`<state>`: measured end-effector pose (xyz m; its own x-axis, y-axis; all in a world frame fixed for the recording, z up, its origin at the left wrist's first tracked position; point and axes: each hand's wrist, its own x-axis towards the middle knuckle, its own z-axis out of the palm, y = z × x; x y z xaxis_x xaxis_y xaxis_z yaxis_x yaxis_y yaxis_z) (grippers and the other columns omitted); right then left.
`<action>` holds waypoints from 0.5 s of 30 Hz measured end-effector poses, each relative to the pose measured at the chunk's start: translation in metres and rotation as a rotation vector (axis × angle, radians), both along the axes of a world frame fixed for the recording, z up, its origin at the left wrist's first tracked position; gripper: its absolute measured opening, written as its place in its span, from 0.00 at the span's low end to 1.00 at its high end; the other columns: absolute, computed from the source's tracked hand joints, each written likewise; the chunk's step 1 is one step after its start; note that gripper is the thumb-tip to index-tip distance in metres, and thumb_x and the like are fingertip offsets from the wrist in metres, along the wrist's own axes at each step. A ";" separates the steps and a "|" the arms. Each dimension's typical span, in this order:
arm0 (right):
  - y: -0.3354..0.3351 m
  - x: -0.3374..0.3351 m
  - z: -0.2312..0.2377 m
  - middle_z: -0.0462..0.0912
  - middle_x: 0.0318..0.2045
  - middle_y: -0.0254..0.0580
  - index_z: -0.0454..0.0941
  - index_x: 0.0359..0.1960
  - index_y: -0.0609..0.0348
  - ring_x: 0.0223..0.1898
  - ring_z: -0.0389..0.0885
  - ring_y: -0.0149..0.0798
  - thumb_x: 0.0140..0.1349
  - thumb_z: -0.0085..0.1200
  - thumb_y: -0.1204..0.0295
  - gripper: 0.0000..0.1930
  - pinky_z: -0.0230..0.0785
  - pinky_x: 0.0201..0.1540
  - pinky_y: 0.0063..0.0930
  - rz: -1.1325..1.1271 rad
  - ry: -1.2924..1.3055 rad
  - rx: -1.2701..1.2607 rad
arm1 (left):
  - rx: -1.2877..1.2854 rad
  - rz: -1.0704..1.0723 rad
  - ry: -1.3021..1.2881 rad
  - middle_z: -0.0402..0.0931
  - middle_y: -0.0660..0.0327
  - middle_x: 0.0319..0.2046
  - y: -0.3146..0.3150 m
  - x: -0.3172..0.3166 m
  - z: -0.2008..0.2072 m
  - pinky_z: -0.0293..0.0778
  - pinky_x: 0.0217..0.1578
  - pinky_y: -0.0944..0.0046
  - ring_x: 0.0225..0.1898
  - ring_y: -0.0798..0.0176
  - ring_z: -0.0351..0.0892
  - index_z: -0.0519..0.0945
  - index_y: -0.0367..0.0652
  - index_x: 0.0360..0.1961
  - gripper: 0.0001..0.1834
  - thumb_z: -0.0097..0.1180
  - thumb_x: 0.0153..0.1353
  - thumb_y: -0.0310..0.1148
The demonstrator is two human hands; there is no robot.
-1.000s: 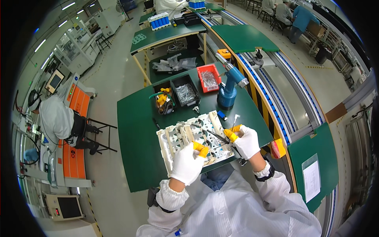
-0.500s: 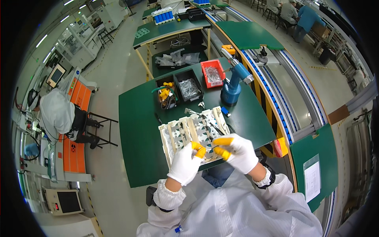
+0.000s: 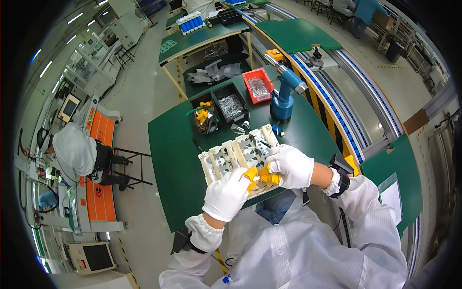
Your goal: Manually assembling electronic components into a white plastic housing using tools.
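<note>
A white plastic frame (image 3: pixel 236 153) with ribs and rows of rounded cutouts lies on the green table in front of me; dark wires and small metal parts rest along its far right side. Both hands wear white gloves with yellow fingertips and meet over the frame's near edge. My left hand (image 3: pixel 225 196) is closed in a pinch. My right hand (image 3: pixel 294 166) is closed too, its fingertips almost touching the left ones. Something small and whitish shows between them, too small to name, and the gloves hide most of it.
Behind the frame stand a black bin (image 3: pixel 232 107) of silver metal pieces, another with yellow-handled tools (image 3: pixel 204 114), and a red bin (image 3: pixel 258 88) of thin metal pieces. A blue rivet gun (image 3: pixel 282 107) stands upright at right. Beyond runs a roller conveyor (image 3: pixel 332 102); a person (image 3: pixel 74 149) sits at left.
My right hand has come left to the left hand, and its spread fingers have closed. The left hand stays at the near edge of the frame. The whole view has shifted slightly.
</note>
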<state>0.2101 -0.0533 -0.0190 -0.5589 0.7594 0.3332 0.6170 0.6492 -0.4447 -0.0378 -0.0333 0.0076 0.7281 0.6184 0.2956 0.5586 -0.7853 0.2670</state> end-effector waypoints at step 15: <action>-0.016 0.008 -0.014 0.85 0.36 0.25 0.88 0.38 0.42 0.33 0.76 0.39 0.51 0.72 0.67 0.11 0.68 0.39 0.34 -0.137 0.213 0.181 | -1.411 0.295 -0.494 0.83 0.54 0.29 0.008 0.003 -0.023 0.70 0.20 0.67 0.17 0.65 0.73 0.79 0.32 0.47 0.12 0.52 0.68 0.28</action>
<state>0.2182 -0.0690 -0.0333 -0.3584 0.7404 0.5687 0.6095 0.6469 -0.4582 -0.0344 -0.0249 -0.0151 0.5404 0.6956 -0.4734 0.2781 0.3834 0.8807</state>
